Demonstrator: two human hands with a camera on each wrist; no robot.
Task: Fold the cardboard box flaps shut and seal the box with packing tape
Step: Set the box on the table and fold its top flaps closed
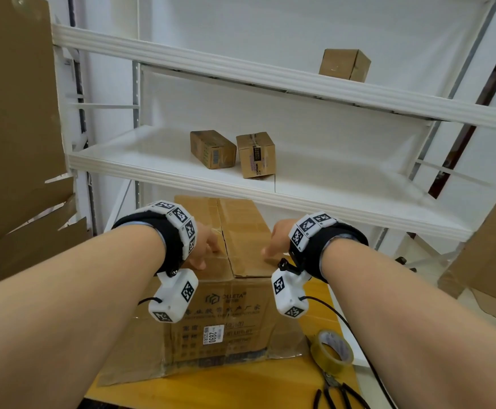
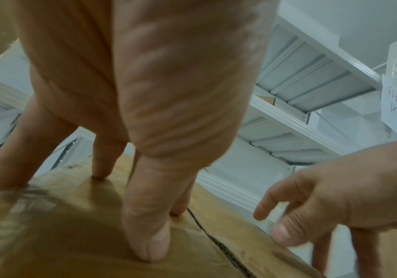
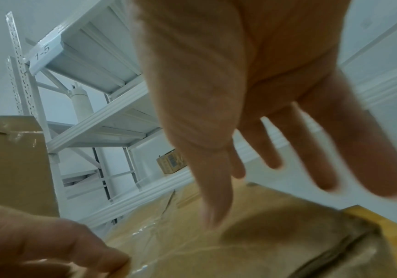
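A brown cardboard box (image 1: 226,314) stands on the yellow table (image 1: 211,394), its top flaps folded down and meeting at a middle seam (image 1: 224,240). My left hand (image 1: 206,250) presses the left flap with straight fingers; the left wrist view shows the thumb and fingertips (image 2: 149,244) planted on the cardboard beside the seam (image 2: 216,242). My right hand (image 1: 270,249) lies with spread, straight fingers (image 3: 276,146) on or just over the right flap (image 3: 276,235); it is blurred and holds nothing. A roll of clear packing tape (image 1: 332,348) lies on the table right of the box.
Black-handled scissors (image 1: 338,394) lie near the table's front right edge. White shelving (image 1: 240,178) rises directly behind the box, with small cartons (image 1: 212,149) (image 1: 255,154) (image 1: 344,64) on it. Large cardboard sheets stand at the left (image 1: 13,143) and right (image 1: 491,246).
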